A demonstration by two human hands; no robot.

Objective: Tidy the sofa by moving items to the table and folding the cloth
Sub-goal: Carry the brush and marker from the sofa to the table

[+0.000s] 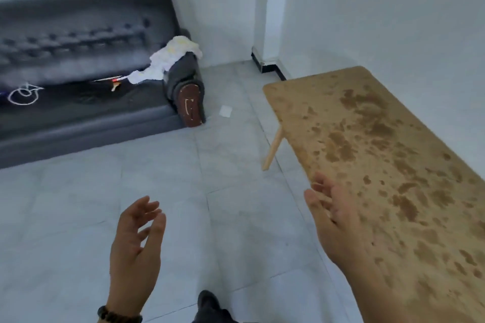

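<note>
A dark grey tufted sofa [78, 42] stands at the upper left against the wall. A crumpled white and pale yellow cloth [170, 60] hangs over its right armrest and onto the seat. On the seat lie a coiled white cable [23, 96] at the far left and a small red and yellow item [114, 82] near the middle. A speckled wooden table [380, 144] fills the right side. My left hand [135, 246] hovers over the floor, fingers relaxed, holding nothing. Over the table's near left edge my right hand [333, 220] is spread, also holding nothing.
Grey tiled floor [157, 191] lies between sofa and table. A small white scrap of paper [225, 111] rests on the floor beside the sofa's armrest. A white pillar [267, 8] with a dark base stands in the corner. My dark shoe [208, 301] shows at the bottom.
</note>
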